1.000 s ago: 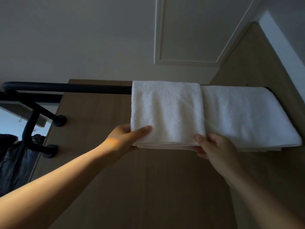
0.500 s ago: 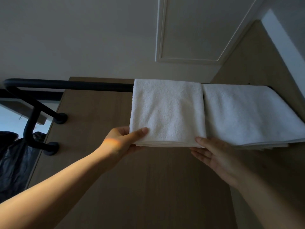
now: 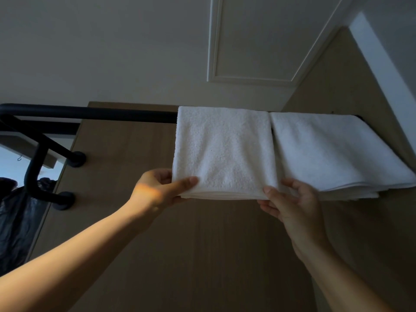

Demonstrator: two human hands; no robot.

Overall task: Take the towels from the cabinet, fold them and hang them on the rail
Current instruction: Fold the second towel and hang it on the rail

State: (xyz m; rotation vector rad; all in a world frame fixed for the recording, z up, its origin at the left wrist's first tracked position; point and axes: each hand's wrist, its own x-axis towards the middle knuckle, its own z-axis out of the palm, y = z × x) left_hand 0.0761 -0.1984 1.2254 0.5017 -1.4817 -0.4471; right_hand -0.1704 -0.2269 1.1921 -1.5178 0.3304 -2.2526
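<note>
A pale brown wooden panel (image 3: 202, 244) fills the lower middle of the view, under a white ceiling. A thick black metal tube rail (image 3: 101, 113) runs across the panel, its left end bending down to two round mounts fixed on the wood.

Two folded white terry towels hang over the right half of the rail, side by side with edges touching. The wider right-hand white towel (image 3: 333, 152) reaches towards the rail's right end. The left-hand white towel (image 3: 222, 152) sits near the middle of the rail, with bare rail to its left.

Both hands are at the bottom hem of the left-hand towel. The left hand (image 3: 157, 190) pinches its lower left corner, thumb on the front face and fingers behind. The right hand (image 3: 290, 206) is at its lower right corner, where the two towels meet, fingers loosely spread against the hem; I cannot tell whether it grips the cloth.
</note>
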